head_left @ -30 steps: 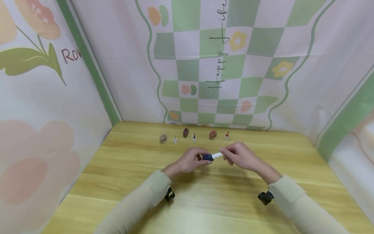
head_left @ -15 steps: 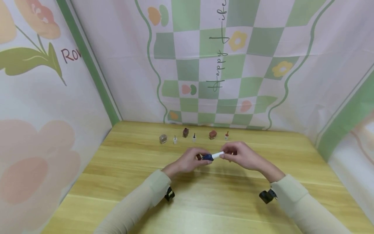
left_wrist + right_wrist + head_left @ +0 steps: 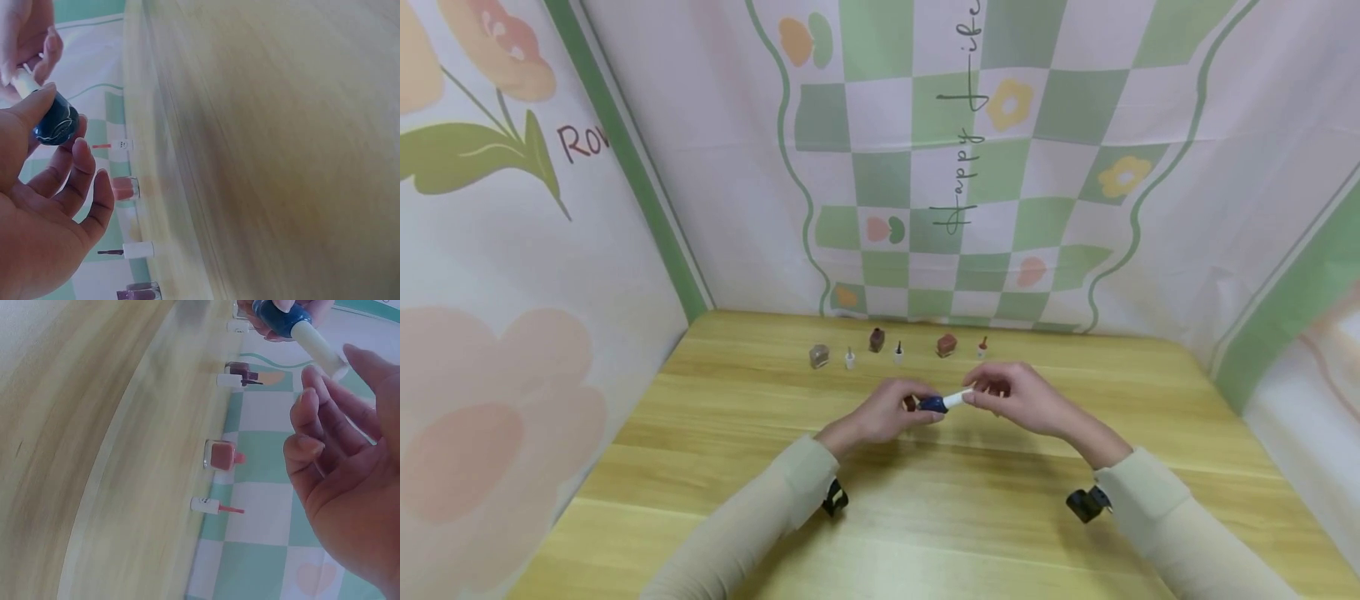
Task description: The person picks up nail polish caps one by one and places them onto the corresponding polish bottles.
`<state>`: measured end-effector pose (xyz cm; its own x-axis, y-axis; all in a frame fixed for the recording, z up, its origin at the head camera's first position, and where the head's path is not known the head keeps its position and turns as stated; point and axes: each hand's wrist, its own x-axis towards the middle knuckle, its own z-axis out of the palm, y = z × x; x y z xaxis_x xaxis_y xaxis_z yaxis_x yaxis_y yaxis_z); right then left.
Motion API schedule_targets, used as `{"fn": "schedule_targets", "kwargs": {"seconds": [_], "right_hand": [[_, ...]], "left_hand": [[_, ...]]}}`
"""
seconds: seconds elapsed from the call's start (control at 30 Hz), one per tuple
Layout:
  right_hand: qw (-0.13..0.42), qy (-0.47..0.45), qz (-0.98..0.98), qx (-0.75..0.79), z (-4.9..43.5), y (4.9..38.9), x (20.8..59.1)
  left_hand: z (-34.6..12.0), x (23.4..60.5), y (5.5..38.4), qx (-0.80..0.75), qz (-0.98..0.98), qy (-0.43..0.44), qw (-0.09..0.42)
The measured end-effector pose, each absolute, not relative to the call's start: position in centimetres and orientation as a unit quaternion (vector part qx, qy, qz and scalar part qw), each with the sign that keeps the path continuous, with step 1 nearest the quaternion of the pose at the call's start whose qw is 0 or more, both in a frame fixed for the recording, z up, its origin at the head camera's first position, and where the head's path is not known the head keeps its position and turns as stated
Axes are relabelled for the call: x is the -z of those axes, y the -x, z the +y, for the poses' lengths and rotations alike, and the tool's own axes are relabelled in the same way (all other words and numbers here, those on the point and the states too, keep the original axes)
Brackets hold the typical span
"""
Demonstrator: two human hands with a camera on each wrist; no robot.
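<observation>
Mid-frame, pinching the blue nail polish bottle (image 3: 933, 404) in the left hand's (image 3: 891, 411) fingers; just right, curving loosely spread fingers of the right hand (image 3: 1018, 400) around the white cap (image 3: 953, 400)!

Blue btl. (image 3: 59, 123): glossy, glass-like. White cap (image 3: 315, 347): smooth plastic, low sheen. Bench (image 3: 917, 517): wood-grain surf., semi-gloss. Backdrop (image 3: 883, 179): matt cloth, lt. creases.

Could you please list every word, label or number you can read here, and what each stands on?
"Happy Life": on the green-and-white checked backdrop.
"RO", then a partly hidden letter: on the left backdrop.
Too small to read: marks on the white cap with the red brush.
Too blurred to read: pale marks on the blue bottle.
</observation>
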<state>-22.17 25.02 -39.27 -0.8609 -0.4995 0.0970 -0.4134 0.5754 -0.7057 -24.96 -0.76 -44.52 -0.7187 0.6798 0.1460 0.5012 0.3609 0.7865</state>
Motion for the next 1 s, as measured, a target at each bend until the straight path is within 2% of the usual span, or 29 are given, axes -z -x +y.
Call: {"fn": "schedule_targets", "kwargs": {"seconds": [0.7,1.0], "right_hand": [[0.080,0.252,0.884,0.385,25.05,21.90,39.17],[0.055,0.236,0.888,0.391,24.84,21.77,39.30]], "left_hand": [[-0.50,44.50,24.62,-0.422,0.824,-0.368,0.088],[-0.38,44.44,24.60,-0.411,0.829,-0.368,0.090]]}}
